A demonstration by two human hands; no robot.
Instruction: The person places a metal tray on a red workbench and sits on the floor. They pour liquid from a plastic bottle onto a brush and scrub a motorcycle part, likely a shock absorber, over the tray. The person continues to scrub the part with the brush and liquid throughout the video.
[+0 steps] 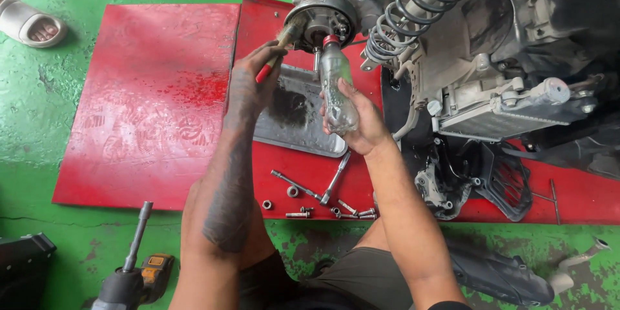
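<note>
My left hand (255, 77) grips a brush with a red handle (271, 64), its bristles pressed against the round metal hub (316, 16) of a scooter engine. My right hand (361, 119) holds a clear plastic bottle (337, 87) with a red cap, tipped upward so its neck touches the hub's underside. Directly below both hands a grey metal tray (294, 119) lies on the red mat (155, 103).
Loose bolts, sockets and a T-handle wrench (320, 197) lie on the mat's near edge. A coil spring shock (420, 6) and engine casing (491, 103) fill the right. A power impact tool (132, 271) rests on the green floor. Another person's sandalled foot (29, 24) is at far left.
</note>
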